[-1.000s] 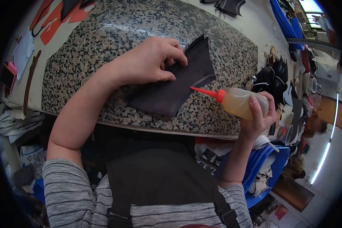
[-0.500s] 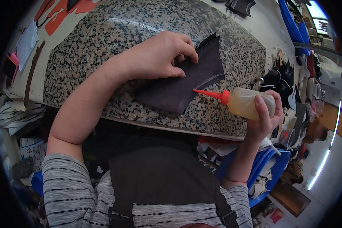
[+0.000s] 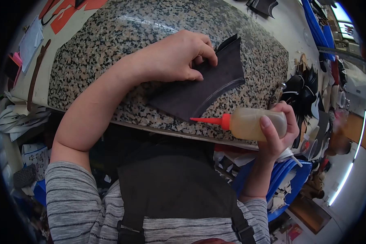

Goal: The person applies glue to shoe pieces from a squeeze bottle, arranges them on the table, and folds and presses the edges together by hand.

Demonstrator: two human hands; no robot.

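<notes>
A dark leather piece (image 3: pixel 207 85) with a pale line along its curved edge lies on the speckled stone slab (image 3: pixel 93 73); a folded or second layer shows at its upper end. Across its upper left side, my left hand (image 3: pixel 187 57) bends its fingers and thumb onto the leather, holding it in place. My right hand (image 3: pixel 282 130) is wrapped around a squeeze bottle (image 3: pixel 252 124) of yellowish liquid, tilted almost flat. The bottle's thin red nozzle (image 3: pixel 207 120) points left, its tip at the lower corner of the leather's marked edge.
Orange-red pieces (image 3: pixel 65 18) and a brown strip (image 3: pixel 38 75) lie left of the slab. More dark pieces (image 3: pixel 264 6) are at the top. Black brush-like items (image 3: pixel 303 87) crowd the right side. Below the table edge stands a blue container (image 3: pixel 280 183) with scraps.
My right hand has brought the bottle down and left, its nozzle tip travelling along the marked edge from the middle to the lower corner. My left hand stays on the leather.
</notes>
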